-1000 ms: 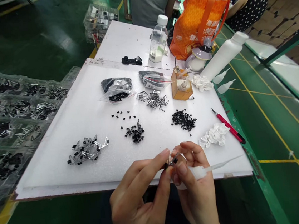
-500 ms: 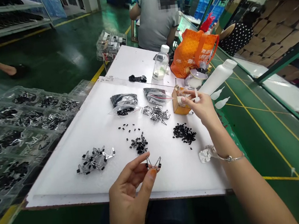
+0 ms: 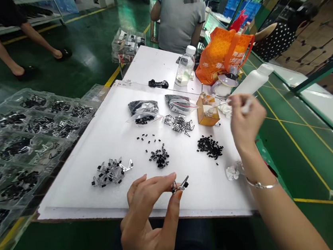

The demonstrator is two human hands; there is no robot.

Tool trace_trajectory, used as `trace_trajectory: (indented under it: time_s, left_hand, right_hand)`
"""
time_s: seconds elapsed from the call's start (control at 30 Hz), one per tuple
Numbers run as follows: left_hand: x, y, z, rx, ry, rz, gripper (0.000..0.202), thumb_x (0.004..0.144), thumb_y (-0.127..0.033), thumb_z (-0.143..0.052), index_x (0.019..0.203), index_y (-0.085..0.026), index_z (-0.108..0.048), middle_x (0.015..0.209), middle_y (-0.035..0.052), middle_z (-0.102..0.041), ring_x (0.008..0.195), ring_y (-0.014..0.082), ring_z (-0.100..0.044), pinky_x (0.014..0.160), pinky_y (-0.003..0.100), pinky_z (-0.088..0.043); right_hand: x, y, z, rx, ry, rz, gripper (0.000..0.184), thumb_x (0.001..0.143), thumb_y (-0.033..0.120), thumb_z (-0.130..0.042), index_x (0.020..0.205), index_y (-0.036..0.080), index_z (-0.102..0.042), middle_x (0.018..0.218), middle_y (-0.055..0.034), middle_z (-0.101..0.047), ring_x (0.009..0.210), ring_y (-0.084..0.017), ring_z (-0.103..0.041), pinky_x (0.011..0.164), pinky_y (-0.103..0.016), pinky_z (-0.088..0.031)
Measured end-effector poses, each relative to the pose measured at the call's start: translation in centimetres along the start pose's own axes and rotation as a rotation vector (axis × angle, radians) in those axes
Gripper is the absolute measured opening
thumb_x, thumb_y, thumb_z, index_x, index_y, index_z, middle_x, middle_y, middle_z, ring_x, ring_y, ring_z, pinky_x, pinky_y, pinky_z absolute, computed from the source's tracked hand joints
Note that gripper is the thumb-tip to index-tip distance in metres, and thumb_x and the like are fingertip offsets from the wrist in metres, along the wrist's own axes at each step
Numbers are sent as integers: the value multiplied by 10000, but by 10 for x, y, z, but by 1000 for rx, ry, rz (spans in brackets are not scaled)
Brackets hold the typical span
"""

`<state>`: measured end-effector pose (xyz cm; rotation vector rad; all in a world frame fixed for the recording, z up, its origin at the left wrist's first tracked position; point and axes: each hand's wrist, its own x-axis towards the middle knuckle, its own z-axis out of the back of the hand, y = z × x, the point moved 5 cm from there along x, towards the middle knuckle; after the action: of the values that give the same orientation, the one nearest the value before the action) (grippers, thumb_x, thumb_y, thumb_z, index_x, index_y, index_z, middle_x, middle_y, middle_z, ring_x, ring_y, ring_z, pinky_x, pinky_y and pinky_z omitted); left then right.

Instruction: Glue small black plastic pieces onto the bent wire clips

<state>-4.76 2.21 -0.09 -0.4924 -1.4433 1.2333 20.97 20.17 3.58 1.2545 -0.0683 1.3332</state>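
My left hand [image 3: 155, 214] pinches a small metal bracket [image 3: 179, 186] with black end pieces between thumb and fingertips, above the table's front edge. My right hand [image 3: 248, 121] is raised at the right, fingers closed round a small white applicator [image 3: 247, 105] whose thin tip points left. An amber open box [image 3: 208, 112] stands left of that hand. On the white table [image 3: 192, 194] lie a heap of brackets with black ends [image 3: 111, 172], two heaps of small black pieces [image 3: 160, 158] and a pile of bare metal brackets [image 3: 181, 125].
Two zip bags of dark parts [image 3: 144, 112] lie farther back. A clear bottle [image 3: 185, 67], an orange bag [image 3: 221, 56] and a white bottle [image 3: 254, 79] stand behind. Crumpled tissue [image 3: 232, 172] lies near my right wrist. Divided trays [image 3: 34, 126] are at left. Other people are nearby.
My right hand has moved right, away from the amber box, with the white applicator. My left hand has turned and tilted the bracket. A passer-by's legs have come farther into view at left.
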Motion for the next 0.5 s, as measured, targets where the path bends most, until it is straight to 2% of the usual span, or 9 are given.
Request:
trace_trajectory:
  time_s: [0.03,0.07,0.1,0.13,0.17,0.2,0.27,0.33,0.5]
  left_hand:
    - [0,-1,0,16,3,-40,487,852,46,-682,1212,-281,-718,1013,-43,-765,971,142,-701,1138,377,-469]
    - [1,-2,1,32,3,-67,493,844,62,-679,1212,-264,-715,1018,-36,-766,960,145,-696,1144,393,-457]
    - [1,-3,1,45,-1,-88,488,836,74,-679,1199,-250,-714,1013,-31,-769,947,149,-693,1152,411,-444]
    - [2,-4,1,55,-4,-103,480,831,81,-680,1185,-242,-715,1002,-28,-774,938,154,-693,1158,428,-432]
    - [2,-4,1,62,-4,-110,470,829,84,-681,1170,-237,-715,991,-25,-779,935,160,-695,1158,444,-425]
    - [3,-5,0,66,-4,-115,461,828,85,-682,1159,-234,-715,984,-22,-783,932,166,-698,1161,462,-416]
    - [3,-5,-1,71,0,-128,454,825,84,-688,1149,-232,-717,976,-16,-791,924,175,-705,1162,494,-408]
    - [3,-6,-3,68,3,-132,458,824,83,-693,1153,-235,-717,955,-18,-795,917,179,-710,1164,514,-403]
    - [2,-8,-6,68,9,-125,460,835,54,-700,1161,-270,-712,925,-39,-801,889,180,-714,1151,506,-415]
  right_hand:
    - [-9,12,14,61,-95,-13,274,997,417,-537,914,206,-691,846,-58,-669,721,-203,-569,644,-336,-400]
    - [-20,24,27,124,-141,-30,278,1016,425,-508,930,220,-675,842,-42,-652,647,-177,-523,601,-325,-382]
    - [-33,33,38,321,-154,-100,241,998,411,-562,877,230,-667,794,-14,-627,558,-146,-441,552,-315,-348]
    - [-46,42,44,520,-76,-188,222,976,392,-614,826,237,-665,736,14,-597,502,-123,-368,538,-310,-351]
    - [-60,52,46,657,74,-273,206,964,370,-649,812,235,-682,712,27,-592,476,-105,-334,565,-313,-400]
    - [-73,60,50,739,142,-323,199,967,356,-654,816,235,-699,689,33,-590,470,-98,-339,585,-310,-426]
    - [-94,71,59,778,204,-351,183,970,333,-672,831,229,-729,666,35,-599,473,-92,-371,543,-281,-412]
    - [-105,73,64,770,198,-356,185,973,333,-678,841,223,-745,690,28,-624,475,-81,-400,481,-263,-366]
    - [-112,66,60,763,218,-390,198,979,353,-673,839,232,-745,717,25,-636,439,-63,-409,436,-263,-327]
